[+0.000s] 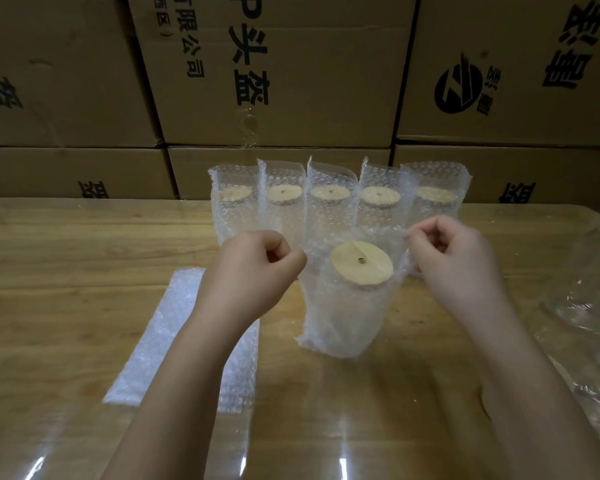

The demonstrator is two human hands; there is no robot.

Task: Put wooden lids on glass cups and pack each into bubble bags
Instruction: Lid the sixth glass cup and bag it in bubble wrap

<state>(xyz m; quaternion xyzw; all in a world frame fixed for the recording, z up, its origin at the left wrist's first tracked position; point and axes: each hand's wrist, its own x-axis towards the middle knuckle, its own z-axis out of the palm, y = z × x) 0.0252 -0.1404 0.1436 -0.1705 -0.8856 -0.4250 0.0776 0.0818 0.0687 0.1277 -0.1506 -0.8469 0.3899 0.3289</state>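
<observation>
From the head view, a glass cup capped with a wooden lid (362, 260) stands upright in a bubble bag (340, 320) near the middle of the tabletop (66, 258). The left hand (257, 259) has its grip pinched on the bag's left top edge, and the right hand (454, 251) pinches the right top edge. Behind stands a row of five bagged cups (329, 199), flat spare bags (174, 337) lie to the left, and cardboard boxes (291, 64) rise beyond.

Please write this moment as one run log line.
left hand: pinching bubble bag rim | right hand: pinching opposite rim | wooden lid: on cup inside bag | back row: five bagged cups
</observation>
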